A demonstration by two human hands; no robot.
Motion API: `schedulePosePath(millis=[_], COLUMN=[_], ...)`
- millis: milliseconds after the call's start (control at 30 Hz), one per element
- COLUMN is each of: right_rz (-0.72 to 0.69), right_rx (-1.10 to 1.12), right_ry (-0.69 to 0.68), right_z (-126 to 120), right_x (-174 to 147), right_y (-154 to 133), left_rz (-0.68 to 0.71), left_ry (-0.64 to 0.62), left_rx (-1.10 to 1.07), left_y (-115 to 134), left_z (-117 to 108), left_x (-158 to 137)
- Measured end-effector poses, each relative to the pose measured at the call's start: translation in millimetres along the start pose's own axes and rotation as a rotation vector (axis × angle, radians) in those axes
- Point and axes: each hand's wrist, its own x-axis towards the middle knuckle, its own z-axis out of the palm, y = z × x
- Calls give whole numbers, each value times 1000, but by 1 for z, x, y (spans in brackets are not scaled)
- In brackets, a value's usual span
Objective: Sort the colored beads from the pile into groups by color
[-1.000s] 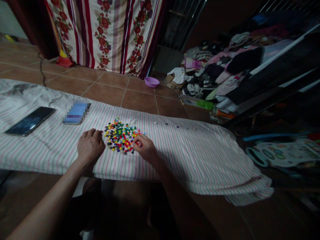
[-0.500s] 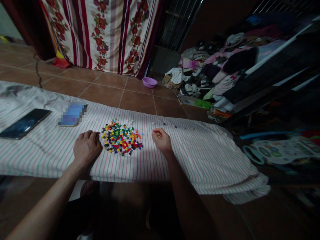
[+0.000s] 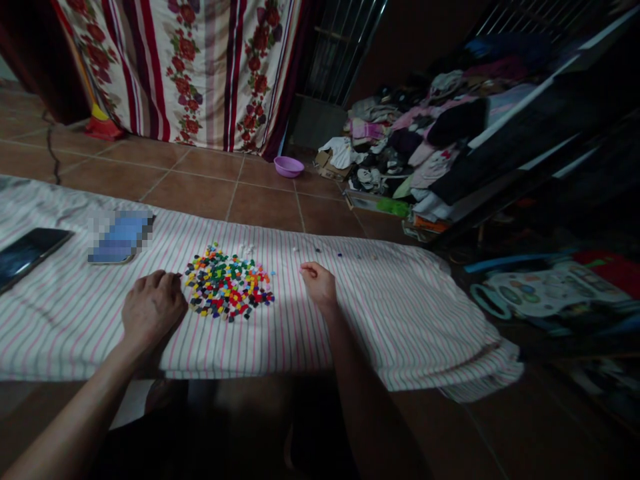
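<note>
A heap of small multicoloured cube-like pieces (image 3: 227, 283) lies spread on a striped cloth (image 3: 400, 313). My left hand (image 3: 154, 307) rests on the cloth at the heap's left side, fingers curled under; a dark speck shows at its fingertips, too small to name. To the right of the heap, my right hand (image 3: 320, 285) is closed in a pinch just over the cloth. Whatever sits between its thumb and finger is too small to make out. Beyond it, several single pieces (image 3: 340, 254) lie apart in a row. White pieces (image 3: 247, 249) form a small group behind the heap.
A phone with a blurred screen (image 3: 121, 237) and a dark tablet or phone (image 3: 31, 253) lie on the left of the cloth. On the tiled floor stand a purple basin (image 3: 289, 167) and a clothes pile (image 3: 400, 133). A colourful plastic item (image 3: 545, 290) is at right.
The view has turned slightly, so the heap and phones sit further left in the picture. My right hand has moved slightly away from the heap, still pinched. My left hand keeps its place beside it.
</note>
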Motion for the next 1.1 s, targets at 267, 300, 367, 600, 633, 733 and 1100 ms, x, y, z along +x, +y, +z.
schedulePosePath(millis=[267, 300, 367, 600, 633, 733, 1100], right_rz=[-64, -79, -104, -141, -144, -156, -172], right_rx=[-200, -221, -258, -338, -347, -366, -372], right_ry=[-15, -11, 6, 27, 32, 42, -51], right_z=[7, 9, 11, 16, 16, 16, 7], right_x=[-1, -1, -1, -1, -1, 0, -3], right_y=[-4, -3, -2, 2, 2, 4, 4], left_rz=[15, 15, 12, 14, 12, 0, 18], left_ry=[11, 11, 11, 1, 0, -5, 32], left_rx=[-13, -6, 1, 7, 3, -15, 17], left_y=[0, 0, 0, 2, 2, 2, 2], left_z=[0, 0, 0, -2, -2, -1, 1], left_x=[0, 0, 0, -2, -2, -1, -1])
